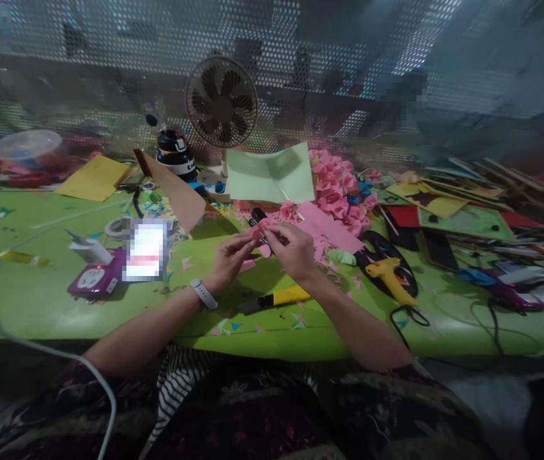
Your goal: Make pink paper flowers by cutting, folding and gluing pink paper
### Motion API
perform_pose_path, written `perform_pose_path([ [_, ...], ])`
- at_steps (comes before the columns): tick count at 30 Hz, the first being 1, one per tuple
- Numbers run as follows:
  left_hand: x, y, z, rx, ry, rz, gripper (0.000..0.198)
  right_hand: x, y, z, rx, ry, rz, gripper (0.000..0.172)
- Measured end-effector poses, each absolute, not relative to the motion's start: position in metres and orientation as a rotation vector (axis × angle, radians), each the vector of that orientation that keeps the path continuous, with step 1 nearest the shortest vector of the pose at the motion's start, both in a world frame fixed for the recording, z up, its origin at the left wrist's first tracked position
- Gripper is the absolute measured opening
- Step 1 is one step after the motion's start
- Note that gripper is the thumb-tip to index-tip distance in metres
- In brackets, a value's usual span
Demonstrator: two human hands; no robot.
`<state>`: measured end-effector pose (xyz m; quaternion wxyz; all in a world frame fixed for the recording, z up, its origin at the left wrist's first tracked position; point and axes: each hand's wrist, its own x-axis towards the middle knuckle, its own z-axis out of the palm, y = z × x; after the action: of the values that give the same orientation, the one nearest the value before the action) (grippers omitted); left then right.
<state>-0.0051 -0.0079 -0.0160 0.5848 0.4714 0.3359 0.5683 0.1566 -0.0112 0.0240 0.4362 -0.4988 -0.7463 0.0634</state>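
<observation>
Fingertips of my left hand and my right hand meet over a small pink paper piece, both pinching it above the table. A dark, rod-shaped object shows just behind the fingers; whether a hand touches it I cannot tell. Below my hands lies a yellow-handled cutter knife. Pink paper strips and a heap of pink paper flowers lie beyond my right hand. A yellow glue gun rests on a black palette-shaped piece to the right.
On the green table, a lit phone leans by a purple power strip at left. A fan, a dark bottle and a pale green folded sheet stand behind. Sticks and coloured paper crowd the right.
</observation>
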Motion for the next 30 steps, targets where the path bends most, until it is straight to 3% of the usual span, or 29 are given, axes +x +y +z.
perform_pose_path([
  [30,-0.006,-0.003,-0.025,1.435,0.777,1.422,0.032,0.156,-0.007,0.018,-1.172,-1.9,-0.055,0.022],
])
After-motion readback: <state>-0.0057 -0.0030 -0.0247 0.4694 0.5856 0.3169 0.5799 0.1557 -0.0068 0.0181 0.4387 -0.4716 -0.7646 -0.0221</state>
